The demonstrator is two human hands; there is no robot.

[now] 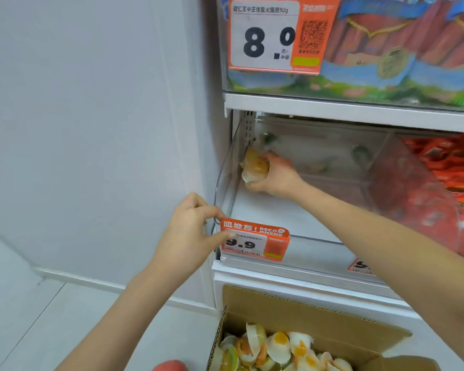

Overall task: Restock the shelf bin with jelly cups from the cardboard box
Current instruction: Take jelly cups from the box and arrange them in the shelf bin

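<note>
White shelving against a pale wall formed the setting. One clear plastic shelf bin sat on the middle shelf; inside it the right hand gripped a small cluster of yellowish jelly cups at the bin's left rear, exact count unclear. Two or three more cups lay blurred further back. The left hand pinched the bin's front left corner beside one orange 9.9 price tag. Below, one open brown cardboard box held over a dozen jelly cups.
</note>
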